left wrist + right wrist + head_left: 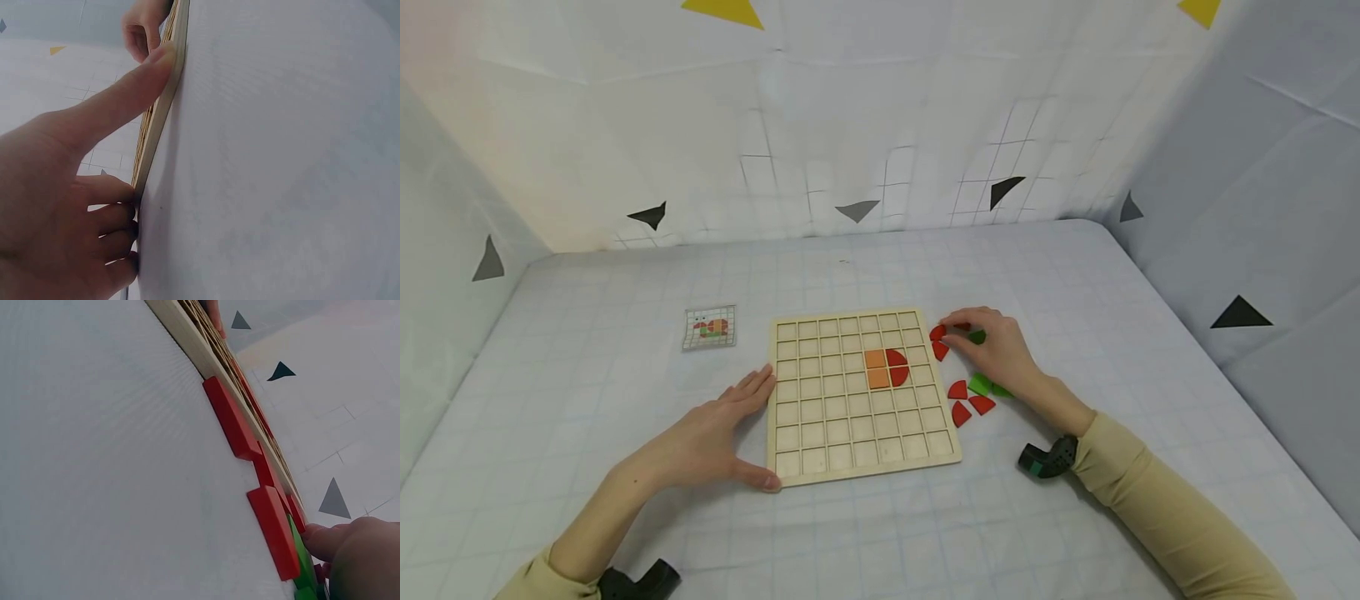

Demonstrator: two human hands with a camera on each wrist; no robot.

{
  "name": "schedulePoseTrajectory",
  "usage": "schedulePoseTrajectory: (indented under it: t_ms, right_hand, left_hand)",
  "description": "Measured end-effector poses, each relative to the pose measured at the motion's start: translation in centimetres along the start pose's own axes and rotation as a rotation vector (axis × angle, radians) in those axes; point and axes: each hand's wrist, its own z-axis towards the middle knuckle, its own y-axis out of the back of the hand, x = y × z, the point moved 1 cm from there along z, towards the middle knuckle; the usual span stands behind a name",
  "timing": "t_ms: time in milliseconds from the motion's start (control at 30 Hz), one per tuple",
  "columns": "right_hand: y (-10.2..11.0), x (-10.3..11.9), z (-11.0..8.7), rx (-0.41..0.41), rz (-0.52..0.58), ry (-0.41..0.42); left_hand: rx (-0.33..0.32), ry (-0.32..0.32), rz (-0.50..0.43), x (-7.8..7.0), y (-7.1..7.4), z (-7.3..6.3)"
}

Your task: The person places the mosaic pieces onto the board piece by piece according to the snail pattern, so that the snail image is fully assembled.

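A square wooden grid board (842,477) lies on the table. In it sit two orange squares (877,368) and, right beside them, two red quarter-circle pieces (897,367) forming a half disc. My left hand (700,442) touches the board's left side with fingers spread, the thumb by the near corner; in the left wrist view the thumb (122,100) presses the board's edge. Off the far right side, my right hand (996,346) pinches a red quarter-circle piece (937,332) between thumb and index finger. Another red piece (940,350) lies just below it.
Loose red pieces (961,412) and green pieces (980,384) lie right of the board, some partly behind the right hand. A small pattern card (709,328) with a coloured figure on a grid lies at the left back. White cloth walls (865,125) enclose the table.
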Motion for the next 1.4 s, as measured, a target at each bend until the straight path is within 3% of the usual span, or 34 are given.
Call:
schedulePoseTrajectory:
  t_ms: [700, 1100, 1400]
  right_hand:
    - [-0.1, 0.1, 0.1, -0.034, -0.051, 0.093]
    - [0.3, 0.2, 0.1, -0.059, -0.051, 0.078]
    - [-0.1, 3.2, 0.0, -0.022, 0.049, 0.079]
  left_hand:
    - [-0.002, 0.003, -0.009, 0.1, 0.0, -0.1]
    - [-0.004, -0.002, -0.007, -0.1, 0.0, 0.0]
    - [-0.005, 0.012, 0.001, 0.0, 0.0, 0.0]
